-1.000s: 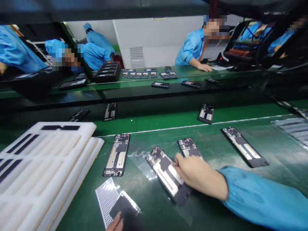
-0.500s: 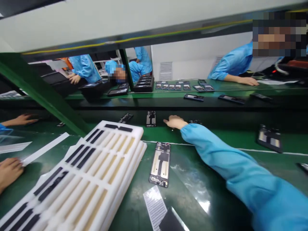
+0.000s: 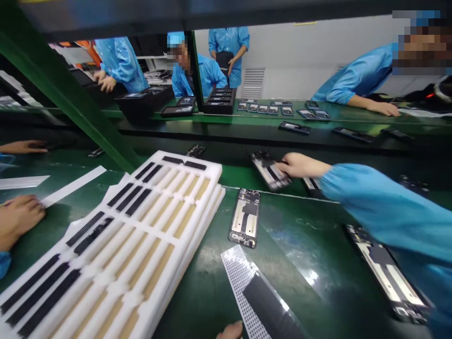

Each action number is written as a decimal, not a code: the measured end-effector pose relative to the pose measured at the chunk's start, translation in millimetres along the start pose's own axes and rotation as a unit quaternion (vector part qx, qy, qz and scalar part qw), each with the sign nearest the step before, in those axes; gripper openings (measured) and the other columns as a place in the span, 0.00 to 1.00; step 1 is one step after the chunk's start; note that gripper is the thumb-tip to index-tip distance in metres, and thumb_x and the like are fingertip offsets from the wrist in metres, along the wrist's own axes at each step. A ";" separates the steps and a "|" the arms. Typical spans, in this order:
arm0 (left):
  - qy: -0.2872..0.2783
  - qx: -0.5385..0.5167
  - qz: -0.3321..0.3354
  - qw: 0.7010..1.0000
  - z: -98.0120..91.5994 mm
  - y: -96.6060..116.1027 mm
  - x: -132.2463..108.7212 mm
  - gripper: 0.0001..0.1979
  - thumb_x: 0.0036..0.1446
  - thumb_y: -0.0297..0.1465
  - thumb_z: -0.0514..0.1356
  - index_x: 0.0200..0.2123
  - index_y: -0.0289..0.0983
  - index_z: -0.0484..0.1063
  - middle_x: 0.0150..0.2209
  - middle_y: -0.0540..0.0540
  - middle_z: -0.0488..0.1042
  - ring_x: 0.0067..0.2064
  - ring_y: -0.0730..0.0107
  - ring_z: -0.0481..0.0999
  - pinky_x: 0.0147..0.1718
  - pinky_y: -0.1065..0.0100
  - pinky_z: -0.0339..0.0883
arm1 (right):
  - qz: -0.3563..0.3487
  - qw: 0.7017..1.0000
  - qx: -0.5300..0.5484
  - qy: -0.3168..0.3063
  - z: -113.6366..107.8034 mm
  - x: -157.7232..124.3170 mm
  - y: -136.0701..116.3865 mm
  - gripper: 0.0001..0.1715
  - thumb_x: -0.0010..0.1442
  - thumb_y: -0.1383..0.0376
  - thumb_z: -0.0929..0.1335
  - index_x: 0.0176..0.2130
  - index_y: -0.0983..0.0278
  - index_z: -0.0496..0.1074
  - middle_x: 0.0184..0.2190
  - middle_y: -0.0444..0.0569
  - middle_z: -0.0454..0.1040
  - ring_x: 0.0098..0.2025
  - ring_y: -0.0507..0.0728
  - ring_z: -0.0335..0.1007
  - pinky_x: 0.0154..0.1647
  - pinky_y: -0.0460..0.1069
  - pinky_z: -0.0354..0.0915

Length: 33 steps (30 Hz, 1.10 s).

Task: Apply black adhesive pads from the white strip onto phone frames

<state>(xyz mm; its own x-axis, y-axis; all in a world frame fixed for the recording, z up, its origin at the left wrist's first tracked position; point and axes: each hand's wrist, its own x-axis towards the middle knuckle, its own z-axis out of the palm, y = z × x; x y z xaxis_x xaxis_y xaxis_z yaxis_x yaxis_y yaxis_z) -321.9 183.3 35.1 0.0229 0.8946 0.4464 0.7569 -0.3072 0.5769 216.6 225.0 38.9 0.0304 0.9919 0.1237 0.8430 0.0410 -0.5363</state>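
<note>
My right hand (image 3: 300,165), reaching out in a blue sleeve, pinches an opened phone body (image 3: 266,172) by its right edge, tilted at the belt's near edge. Just below that hand, a second phone body (image 3: 311,186) is partly covered by the sleeve. Only the fingertips of my left hand (image 3: 231,331) show at the bottom, closed at the edge of a white dotted sheet (image 3: 237,268) with a black strip (image 3: 270,306) over it. Beyond the sheet, another opened phone body (image 3: 245,219) lies on the green table. One more phone body (image 3: 388,273) lies under my right forearm.
Stacked white foam trays (image 3: 141,226) with black strips in some slots fill the left-centre. A co-worker's hand (image 3: 21,221) rests near a white strip (image 3: 74,187) at the left. A clear film (image 3: 300,254) lies on the table. A green post (image 3: 70,99) slants across the upper left.
My right hand has moved right and now holds a phone body off the belt. My left fingertips have come into view. The camera view has shifted.
</note>
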 end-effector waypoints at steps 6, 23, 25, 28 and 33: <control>-0.173 -0.008 0.092 0.981 104.3 135.2 -165.0 0.12 0.65 0.39 0.61 0.51 0.45 0.73 0.52 0.43 0.74 0.48 0.61 0.77 0.42 0.60 0.76 | -0.031 0.987 -0.028 -0.153 -18.8 -179.0 45.7 0.22 0.69 0.52 0.60 0.30 0.61 0.70 0.20 0.44 0.73 0.20 0.53 0.69 0.21 0.46 0.64; -0.309 0.271 0.184 0.893 148.6 208.0 -198.2 0.44 0.43 0.15 0.53 0.66 0.41 0.62 0.71 0.45 0.56 0.41 0.61 0.79 0.28 0.65 0.78 | 0.080 0.915 0.331 -0.216 19.9 -166.1 -35.7 0.38 0.67 0.39 0.57 0.31 0.62 0.78 0.21 0.50 0.80 0.25 0.58 0.79 0.29 0.49 0.74; -0.320 0.270 0.182 0.890 150.4 209.7 -195.8 0.46 0.41 0.15 0.53 0.67 0.41 0.61 0.71 0.45 0.55 0.41 0.61 0.79 0.29 0.64 0.78 | 0.056 0.908 0.338 -0.241 39.3 -157.8 -36.0 0.34 0.67 0.40 0.60 0.33 0.63 0.77 0.25 0.50 0.82 0.29 0.57 0.80 0.33 0.49 0.74; -0.328 0.258 0.183 0.890 151.1 208.9 -193.9 0.46 0.39 0.15 0.53 0.66 0.39 0.62 0.71 0.44 0.56 0.41 0.61 0.79 0.29 0.65 0.78 | 0.026 0.914 0.323 -0.243 57.0 -157.4 -25.4 0.26 0.66 0.45 0.65 0.35 0.63 0.77 0.29 0.49 0.82 0.31 0.57 0.80 0.34 0.48 0.74; -0.326 0.247 0.196 0.891 150.9 206.1 -192.9 0.45 0.39 0.16 0.53 0.66 0.38 0.63 0.69 0.44 0.59 0.40 0.61 0.79 0.23 0.68 0.74 | -0.022 0.933 0.274 -0.234 67.2 -163.6 -13.6 0.19 0.69 0.52 0.65 0.37 0.62 0.77 0.31 0.47 0.82 0.31 0.55 0.79 0.32 0.47 0.72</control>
<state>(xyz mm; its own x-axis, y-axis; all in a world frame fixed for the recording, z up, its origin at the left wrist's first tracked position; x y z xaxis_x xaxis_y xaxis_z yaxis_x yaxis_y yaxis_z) -71.7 -3.6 -35.4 0.6018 0.7978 -0.0373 0.7986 -0.6015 0.0205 164.1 70.3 -30.1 -0.3431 0.9268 -0.1528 0.4333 0.0119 -0.9012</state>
